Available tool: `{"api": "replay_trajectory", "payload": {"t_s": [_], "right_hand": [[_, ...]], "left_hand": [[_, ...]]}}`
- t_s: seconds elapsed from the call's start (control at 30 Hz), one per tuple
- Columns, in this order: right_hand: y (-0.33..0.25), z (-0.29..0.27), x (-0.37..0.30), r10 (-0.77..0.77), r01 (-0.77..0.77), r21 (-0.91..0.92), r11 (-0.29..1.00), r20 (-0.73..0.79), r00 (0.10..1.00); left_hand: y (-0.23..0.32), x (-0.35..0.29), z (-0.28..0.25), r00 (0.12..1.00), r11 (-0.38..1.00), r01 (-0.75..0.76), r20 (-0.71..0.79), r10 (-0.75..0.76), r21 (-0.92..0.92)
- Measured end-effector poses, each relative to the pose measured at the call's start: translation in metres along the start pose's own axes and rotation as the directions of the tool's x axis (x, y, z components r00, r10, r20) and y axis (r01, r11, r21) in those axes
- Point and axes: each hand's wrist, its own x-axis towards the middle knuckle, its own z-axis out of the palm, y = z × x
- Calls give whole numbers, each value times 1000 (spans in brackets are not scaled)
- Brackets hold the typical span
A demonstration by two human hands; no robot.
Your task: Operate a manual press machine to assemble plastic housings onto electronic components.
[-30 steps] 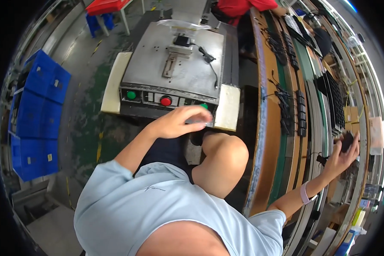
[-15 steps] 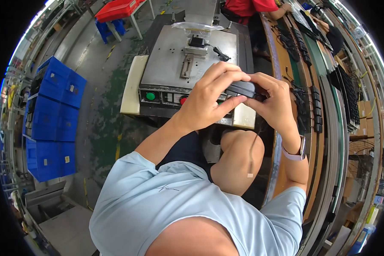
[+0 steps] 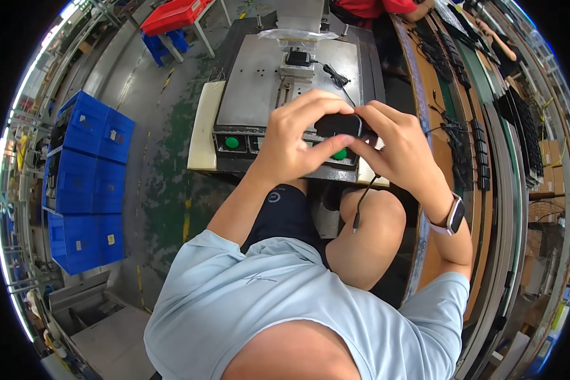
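A black power adapter (image 3: pixel 339 125) is held up between my two hands, over the front of a metal bench machine (image 3: pixel 247 95). Fingers of my left hand (image 3: pixel 291 136) close around its left end, thumb along the lower side. My right hand (image 3: pixel 396 142) grips the other end, its fingers partly hiding the case. A thin black cable (image 3: pixel 361 202) hangs below the right hand, its plug end over my right knee. Beyond my hands, a second black adapter (image 3: pixel 297 59) sits on a metal fixture block (image 3: pixel 296 71), with its bundled cable (image 3: pixel 335 76) lying on the plate.
Green buttons (image 3: pixel 232 142) line the machine's front panel. On the right runs a conveyor line (image 3: pixel 440 209) with rows of black adapters and cables; a person in red (image 3: pixel 399 6) sits beside it. Blue bins (image 3: pixel 85 183) are stacked at left, and a red tray (image 3: pixel 174 16) stands behind.
The adapter has been turned so that a broad dark face shows, and both hands have shifted their hold. The hanging cable has swung left. The whole view has moved slightly.
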Motion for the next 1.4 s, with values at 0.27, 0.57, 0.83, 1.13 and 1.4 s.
{"api": "replay_trajectory", "payload": {"t_s": [0.27, 0.57, 0.83, 1.13, 1.4], "right_hand": [[105, 19, -20, 383, -367, 160, 917, -88, 919], [152, -49, 20, 716, -578, 598, 554, 12, 698], [221, 74, 63, 316, -269, 254, 929, -167, 934], [185, 145, 116, -105, 102, -166, 981, -9, 994], [210, 132, 131, -11, 94, -276, 957, 287, 958]], "left_hand": [[-132, -18, -12, 825, 823, 528, -102, -556, -210], [-261, 35, -53, 952, 934, 305, -101, -290, 188], [-201, 6, -91, 916, 634, 359, 128, -381, -685], [-76, -149, -62, 696, 167, 70, -72, -714, -984], [-93, -167, -48, 468, 323, 362, -129, -874, -874]]}}
